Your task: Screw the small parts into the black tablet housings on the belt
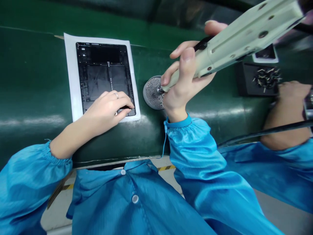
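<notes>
An opened tablet (pixel 105 75), black inside with flat battery panels, lies on a white sheet (pixel 69 75). Over its lower right corner rests my left hand (pixel 110 107), a ring on one finger. Its thumb and forefinger tips nearly meet in a pinch at the tablet's edge; what lies between them is hidden. My right hand (pixel 183 75) is wrapped round a pale green electric screwdriver (pixel 227 42), its body slanting up to the right. The bit end points down at a round metal screw tray (pixel 150 94) with a dimpled face, right of the tablet; contact is unclear.
On the right, a black box (pixel 246 78) holds a heap of small dark and light parts. Beyond it lies another device (pixel 266 54) with a white border. A co-worker's arm (pixel 283 114) reaches in beside it. A black cable (pixel 269 132) crosses at right above the green table (pixel 31 88).
</notes>
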The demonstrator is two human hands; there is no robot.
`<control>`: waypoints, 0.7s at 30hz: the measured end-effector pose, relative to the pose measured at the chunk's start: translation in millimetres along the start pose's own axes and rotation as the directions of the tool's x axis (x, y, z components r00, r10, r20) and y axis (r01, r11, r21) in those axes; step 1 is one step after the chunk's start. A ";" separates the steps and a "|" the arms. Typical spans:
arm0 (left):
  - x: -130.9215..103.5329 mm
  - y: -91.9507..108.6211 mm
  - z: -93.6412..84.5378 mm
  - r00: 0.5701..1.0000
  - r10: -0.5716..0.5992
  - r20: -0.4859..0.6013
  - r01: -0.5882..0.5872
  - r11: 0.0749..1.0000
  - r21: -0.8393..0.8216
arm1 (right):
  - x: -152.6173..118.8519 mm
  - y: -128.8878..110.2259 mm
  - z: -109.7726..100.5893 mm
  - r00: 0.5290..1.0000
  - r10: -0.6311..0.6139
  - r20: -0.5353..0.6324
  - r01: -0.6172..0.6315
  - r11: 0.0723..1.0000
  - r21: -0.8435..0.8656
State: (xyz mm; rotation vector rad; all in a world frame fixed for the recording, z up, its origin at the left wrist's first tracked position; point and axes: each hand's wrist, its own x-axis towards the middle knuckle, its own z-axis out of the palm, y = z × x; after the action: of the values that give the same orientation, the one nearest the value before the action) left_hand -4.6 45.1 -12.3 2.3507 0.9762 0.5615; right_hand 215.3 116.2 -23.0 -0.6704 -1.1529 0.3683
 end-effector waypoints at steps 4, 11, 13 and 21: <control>-0.6 -1.3 0.8 1.000 0.005 -0.003 -0.005 1.000 0.008 | 0.6 -1.0 -0.2 1.000 0.008 0.001 -0.008 0.999 -0.045; 0.3 1.2 -0.2 1.000 -0.009 0.009 0.009 1.000 0.009 | -0.3 1.5 -0.9 0.999 0.034 0.009 -0.033 0.998 -0.058; 0.4 1.2 -0.1 1.000 -0.006 0.007 0.006 1.000 0.004 | -0.4 2.0 0.6 1.000 0.023 -0.022 -0.024 0.998 -0.064; 2.1 2.9 -1.9 0.999 -0.029 0.031 0.029 1.000 -0.008 | -1.2 0.7 0.4 0.997 0.069 -0.024 -0.071 0.991 -0.111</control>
State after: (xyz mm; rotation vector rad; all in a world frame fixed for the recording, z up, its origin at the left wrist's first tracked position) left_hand -2.8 45.5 -8.7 2.3270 0.9904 0.5158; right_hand 214.6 116.1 -24.3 -0.8127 -1.1393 0.3573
